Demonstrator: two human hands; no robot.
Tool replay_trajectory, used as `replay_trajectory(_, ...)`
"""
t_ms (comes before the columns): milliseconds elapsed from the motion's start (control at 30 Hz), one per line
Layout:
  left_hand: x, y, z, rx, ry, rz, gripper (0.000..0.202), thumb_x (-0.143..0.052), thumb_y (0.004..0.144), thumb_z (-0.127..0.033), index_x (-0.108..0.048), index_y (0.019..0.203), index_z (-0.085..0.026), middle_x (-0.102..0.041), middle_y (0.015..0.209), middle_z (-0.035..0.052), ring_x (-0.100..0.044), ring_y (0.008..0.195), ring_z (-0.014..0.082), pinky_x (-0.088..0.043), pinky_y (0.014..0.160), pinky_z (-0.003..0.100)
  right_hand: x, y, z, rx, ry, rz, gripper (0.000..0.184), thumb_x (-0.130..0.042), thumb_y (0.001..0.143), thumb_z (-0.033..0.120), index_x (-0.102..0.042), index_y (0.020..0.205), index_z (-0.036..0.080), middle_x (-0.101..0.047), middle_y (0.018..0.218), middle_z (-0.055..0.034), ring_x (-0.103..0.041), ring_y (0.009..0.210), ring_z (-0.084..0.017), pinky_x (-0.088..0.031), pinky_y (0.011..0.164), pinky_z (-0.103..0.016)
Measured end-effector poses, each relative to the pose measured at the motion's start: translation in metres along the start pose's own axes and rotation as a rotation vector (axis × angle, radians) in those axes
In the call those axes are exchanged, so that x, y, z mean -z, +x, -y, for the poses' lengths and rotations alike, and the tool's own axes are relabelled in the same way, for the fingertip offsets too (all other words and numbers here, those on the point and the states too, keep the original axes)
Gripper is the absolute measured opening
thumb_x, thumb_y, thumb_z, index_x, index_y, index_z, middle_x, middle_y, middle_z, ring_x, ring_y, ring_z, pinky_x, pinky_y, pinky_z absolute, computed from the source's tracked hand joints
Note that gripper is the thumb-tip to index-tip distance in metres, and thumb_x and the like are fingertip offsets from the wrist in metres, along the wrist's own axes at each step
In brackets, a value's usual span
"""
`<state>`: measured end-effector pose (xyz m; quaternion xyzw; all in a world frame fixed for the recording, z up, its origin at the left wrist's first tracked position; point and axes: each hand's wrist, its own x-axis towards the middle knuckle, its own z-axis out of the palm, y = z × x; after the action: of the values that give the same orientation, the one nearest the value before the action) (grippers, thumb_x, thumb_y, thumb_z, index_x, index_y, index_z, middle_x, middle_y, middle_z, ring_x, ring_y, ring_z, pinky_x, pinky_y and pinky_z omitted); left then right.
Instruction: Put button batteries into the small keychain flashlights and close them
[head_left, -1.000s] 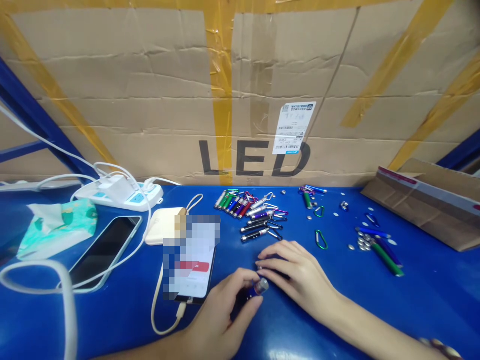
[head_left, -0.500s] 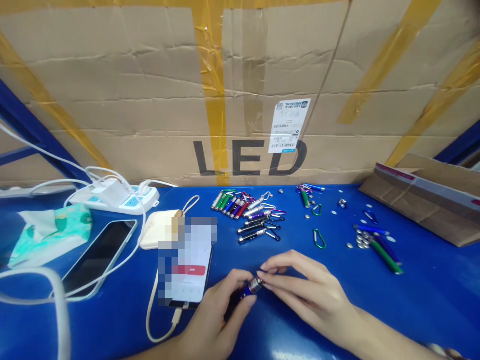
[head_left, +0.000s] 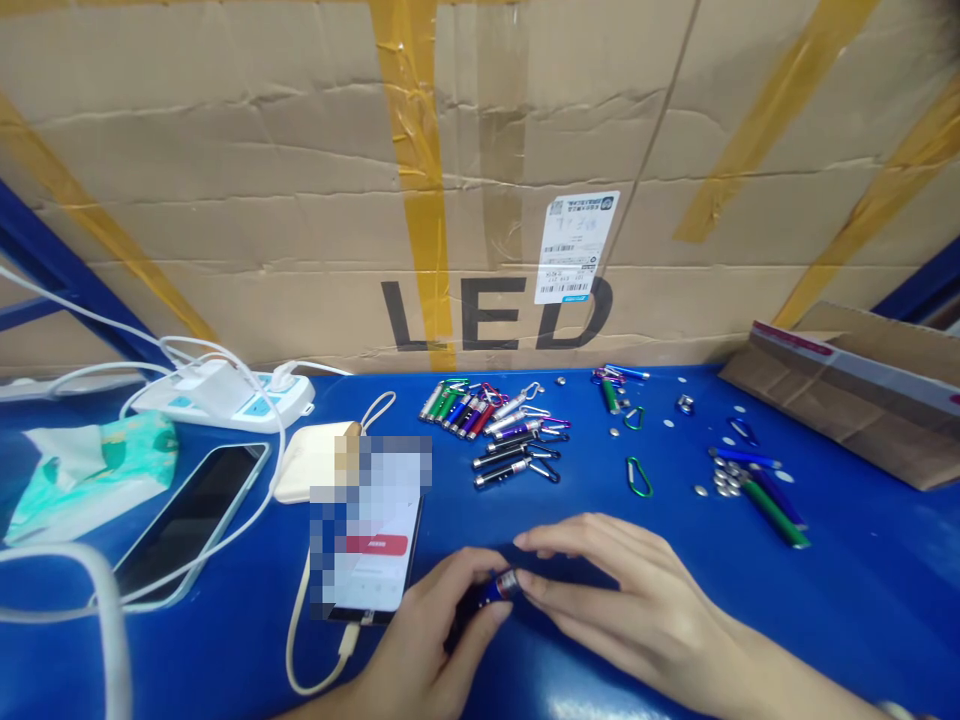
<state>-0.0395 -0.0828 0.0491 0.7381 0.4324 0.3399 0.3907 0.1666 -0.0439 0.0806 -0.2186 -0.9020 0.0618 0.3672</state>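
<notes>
My left hand (head_left: 442,625) is closed around a small blue keychain flashlight (head_left: 491,590), and its silver end sticks out between thumb and index finger. Most of the flashlight's body is hidden in that hand. At the silver end, a fingertip of my right hand (head_left: 637,595) touches or nearly touches the metal. The right index finger is lifted away, and the fingers are stretched out and apart. Beyond my hands lies a row of finished-looking keychain flashlights (head_left: 506,470) with carabiner clips. A green carabiner (head_left: 639,478) lies alone ahead of my right hand.
Button cells (head_left: 726,480), blue tubes and a green tube (head_left: 776,512) lie at right, near an open cardboard box (head_left: 847,400). On the left are a lit phone (head_left: 386,560), a power bank (head_left: 307,455), a dark phone (head_left: 195,520), tissues (head_left: 135,455) and a power strip (head_left: 255,405). A large carton (head_left: 315,220) stands behind.
My right index finger has lifted from the flashlight's end and the right fingers have spread. My left hand keeps its hold. The view has shifted slightly.
</notes>
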Motion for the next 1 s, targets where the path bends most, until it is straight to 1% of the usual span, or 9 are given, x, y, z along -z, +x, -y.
replay_trajectory(200, 0.003, 0.000, -0.001, -0.026, 0.055, 0.002, 0.018, -0.048, 0.089, -0.016, -0.056, 0.103, -0.024, -0.068, 0.093, 0.0019, -0.064, 0.084, 0.0162, -0.049, 0.077, 0.021, 0.003, 0.002, 0.002, -0.089, 0.058, 0.056, 0.013, -0.057, 0.086, 0.022, -0.069, 0.088, 0.021, -0.064, 0.103, -0.0067, -0.062, 0.084, -0.013, -0.053, 0.073, -0.023)
replay_trajectory(300, 0.003, 0.001, 0.000, 0.005, 0.039, -0.003, 0.017, -0.048, 0.089, -0.017, -0.057, 0.102, -0.025, -0.068, 0.092, 0.0014, -0.065, 0.084, 0.0161, -0.049, 0.075, 0.020, 0.003, 0.004, 0.003, -0.108, 0.075, 0.091, 0.015, -0.055, 0.087, 0.025, -0.068, 0.092, 0.021, -0.063, 0.105, -0.0063, -0.061, 0.090, -0.013, -0.052, 0.076, -0.023)
replay_trajectory(433, 0.000, 0.001, 0.000, 0.087, -0.010, -0.049, 0.013, -0.049, 0.089, -0.022, -0.055, 0.100, -0.026, -0.066, 0.081, -0.0015, -0.062, 0.071, 0.0136, -0.048, 0.066, 0.017, 0.011, 0.007, -0.005, -0.100, 0.059, 0.055, 0.015, -0.056, 0.087, 0.027, -0.068, 0.093, 0.019, -0.066, 0.091, -0.0038, -0.062, 0.077, -0.011, -0.051, 0.068, -0.022)
replay_trajectory(533, -0.001, 0.001, -0.003, 0.143, -0.031, -0.087, 0.010, -0.047, 0.091, -0.030, -0.053, 0.097, -0.027, -0.061, 0.070, -0.0041, -0.054, 0.060, 0.0126, -0.044, 0.058, 0.018, 0.030, 0.005, -0.026, -0.224, -0.122, -0.004, 0.015, -0.054, 0.088, 0.025, -0.067, 0.089, 0.018, -0.068, 0.079, -0.0014, -0.062, 0.069, -0.011, -0.049, 0.063, -0.021)
replay_trajectory(633, -0.002, 0.001, -0.006, 0.164, -0.028, -0.067, 0.012, -0.044, 0.091, -0.036, -0.051, 0.095, -0.027, -0.056, 0.067, -0.0041, -0.051, 0.059, 0.0134, -0.040, 0.055, 0.019, 0.047, -0.005, -0.057, -0.479, -0.458, 0.061, 0.017, -0.052, 0.088, 0.027, -0.068, 0.092, 0.023, -0.069, 0.088, -0.0004, -0.064, 0.069, -0.012, -0.044, 0.052, -0.020)
replay_trajectory(700, -0.002, 0.002, -0.007, 0.176, -0.029, -0.053, 0.015, -0.042, 0.092, -0.038, -0.050, 0.095, -0.026, -0.054, 0.066, -0.0040, -0.049, 0.059, 0.0135, -0.038, 0.054, 0.020, 0.051, -0.015, -0.080, -0.608, -0.583, 0.123, 0.018, -0.053, 0.087, 0.025, -0.069, 0.095, 0.024, -0.068, 0.093, -0.0008, -0.065, 0.073, -0.014, -0.039, 0.046, -0.019)
replay_trajectory(767, -0.002, 0.002, -0.008, 0.176, -0.038, -0.047, 0.016, -0.041, 0.092, -0.039, -0.050, 0.094, -0.026, -0.053, 0.066, -0.0042, -0.048, 0.058, 0.0134, -0.037, 0.054, 0.020, 0.049, -0.025, -0.100, -0.700, -0.614, 0.177, 0.019, -0.055, 0.086, 0.029, -0.070, 0.096, 0.024, -0.067, 0.096, -0.0014, -0.065, 0.079, -0.017, -0.040, 0.047, -0.020)
replay_trajectory(833, -0.002, 0.002, -0.009, 0.165, -0.052, -0.053, 0.016, -0.041, 0.093, -0.039, -0.050, 0.094, -0.026, -0.051, 0.065, -0.0045, -0.047, 0.058, 0.0134, -0.038, 0.055, 0.021, 0.044, -0.033, -0.115, -0.773, -0.566, 0.207, 0.020, -0.056, 0.085, 0.034, -0.071, 0.095, 0.025, -0.067, 0.096, -0.0015, -0.065, 0.079, -0.017, -0.041, 0.050, -0.021)
replay_trajectory(1000, -0.002, 0.001, -0.009, 0.150, -0.056, -0.038, 0.015, -0.040, 0.093, -0.036, -0.049, 0.098, -0.025, -0.051, 0.068, -0.0037, -0.047, 0.060, 0.0133, -0.037, 0.055, 0.021, 0.034, -0.039, -0.126, -0.845, -0.493, 0.164, 0.019, -0.058, 0.082, 0.037, -0.074, 0.083, 0.026, -0.068, 0.091, -0.0019, -0.062, 0.070, -0.015, -0.041, 0.051, -0.022)
